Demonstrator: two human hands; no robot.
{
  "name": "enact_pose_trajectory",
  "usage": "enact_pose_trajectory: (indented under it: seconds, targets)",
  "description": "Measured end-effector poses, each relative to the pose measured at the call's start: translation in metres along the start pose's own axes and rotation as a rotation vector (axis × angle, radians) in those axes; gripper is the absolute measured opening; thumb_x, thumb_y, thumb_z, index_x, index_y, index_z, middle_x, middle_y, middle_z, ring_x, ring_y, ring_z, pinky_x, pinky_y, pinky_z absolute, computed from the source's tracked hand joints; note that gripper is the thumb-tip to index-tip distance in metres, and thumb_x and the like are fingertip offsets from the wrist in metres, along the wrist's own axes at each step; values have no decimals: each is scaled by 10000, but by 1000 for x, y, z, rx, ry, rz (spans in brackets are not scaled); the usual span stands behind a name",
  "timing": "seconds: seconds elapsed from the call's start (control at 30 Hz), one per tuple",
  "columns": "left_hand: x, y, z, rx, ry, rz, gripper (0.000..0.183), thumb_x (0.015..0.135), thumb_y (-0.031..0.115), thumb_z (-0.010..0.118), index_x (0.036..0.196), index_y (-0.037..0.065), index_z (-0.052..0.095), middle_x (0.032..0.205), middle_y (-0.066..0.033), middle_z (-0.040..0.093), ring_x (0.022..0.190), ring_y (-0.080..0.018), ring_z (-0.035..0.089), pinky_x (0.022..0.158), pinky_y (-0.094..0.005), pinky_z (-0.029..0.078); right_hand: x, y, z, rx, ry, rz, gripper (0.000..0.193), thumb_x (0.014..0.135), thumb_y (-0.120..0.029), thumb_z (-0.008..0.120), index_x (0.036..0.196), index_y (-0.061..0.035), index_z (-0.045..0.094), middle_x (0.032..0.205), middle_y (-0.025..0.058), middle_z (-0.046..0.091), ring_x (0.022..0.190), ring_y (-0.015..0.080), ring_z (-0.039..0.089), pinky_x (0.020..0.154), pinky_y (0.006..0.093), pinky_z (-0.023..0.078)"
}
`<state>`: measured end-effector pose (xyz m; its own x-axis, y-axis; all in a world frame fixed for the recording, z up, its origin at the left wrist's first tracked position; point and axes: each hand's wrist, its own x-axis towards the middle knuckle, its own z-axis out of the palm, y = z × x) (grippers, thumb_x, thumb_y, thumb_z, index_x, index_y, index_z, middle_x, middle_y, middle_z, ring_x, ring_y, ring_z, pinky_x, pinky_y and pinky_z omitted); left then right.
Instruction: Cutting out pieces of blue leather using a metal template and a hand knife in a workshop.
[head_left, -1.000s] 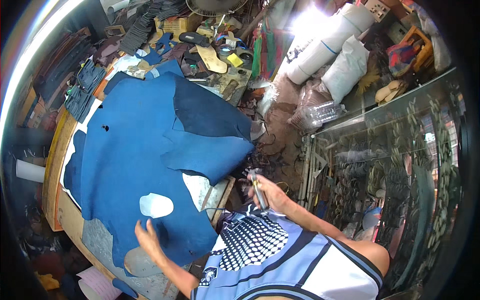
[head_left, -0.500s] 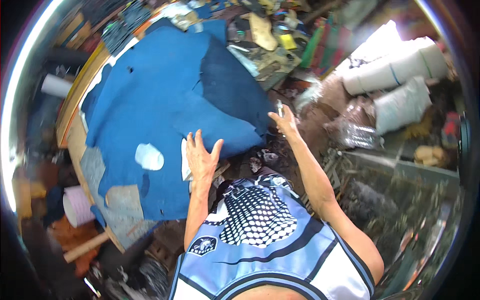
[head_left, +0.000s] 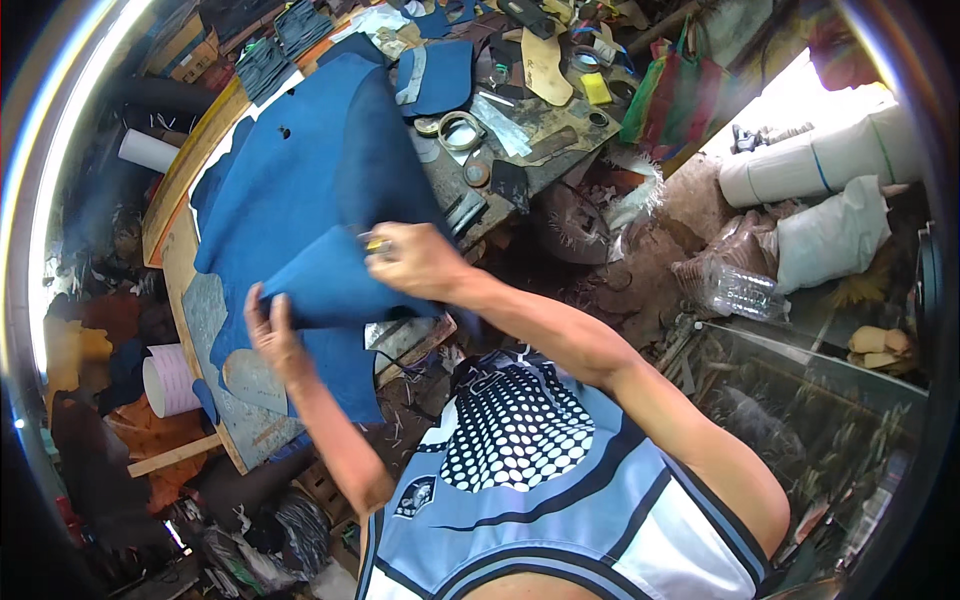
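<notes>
My large blue sheet is lying toward ten o'clock of my view, spreading over the worktable, and its near part is folding up into a flap between my two hands. My left hand is staying at nine o'clock, with the fingers half open and the thumb side touching the flap's edge; I cannot tell if it is gripping there. My right hand, near the centre toward ten, is closing firmly around a small tool with yellow on it; its fingers are meeting the flap, but whether they are also pinching the material I cannot tell. At twelve o'clock a roll of tape is lying beyond the sheet, and at one o'clock a yellow block is sitting. Toward two o'clock a long white roll is resting above a white sack.
</notes>
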<state>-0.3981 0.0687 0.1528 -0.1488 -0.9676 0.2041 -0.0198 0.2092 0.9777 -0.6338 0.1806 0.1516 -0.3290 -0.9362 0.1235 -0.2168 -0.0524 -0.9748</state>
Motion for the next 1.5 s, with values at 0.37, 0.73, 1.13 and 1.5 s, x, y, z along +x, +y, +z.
enact_pose_trajectory:
  seconds: [0.37, 0.73, 1.13, 1.5]
  targets:
    - [-5, -46, -26, 1093, 100, 564, 481, 912, 199, 687, 1291, -59, 541, 1309, -266, 551, 1247, -423, 494, 1086, -491, 361, -41, 49, 42, 203, -70, 173, 391, 914, -387, 634, 1003, -7, 620, 801, 88, 614, 682, 193, 596, 645, 365, 492]
    - [-40, -105, 162, 896, -701, 635, 441, 828, 464, 699, 1116, 131, 721, 1490, -209, 422, 1424, -447, 289, 1154, -563, 237, -46, 159, -51, -945, 201, 50, 458, 848, -111, 600, 1302, -172, 607, 1004, 154, 598, 910, 347, 601, 788, 463, 517]
    - [-13, -128, 112, 1022, -581, 266, 568, 778, 498, 747, 1028, 2, 626, 1451, -226, 467, 1378, -472, 364, 1150, -585, 239, -54, 154, -29, -1015, 102, 189, 426, 842, -153, 623, 1258, -241, 611, 1011, 148, 565, 915, 336, 615, 732, 469, 548]
    - [-27, -140, 124, 1061, -506, 307, 763, 856, 581, 633, 1411, 78, 489, 1525, -200, 362, 1436, -469, 249, 1169, -602, 174, -36, 140, -72, -954, 181, 76, 369, 835, -127, 608, 1194, -195, 660, 904, 134, 591, 872, 344, 626, 724, 462, 536]
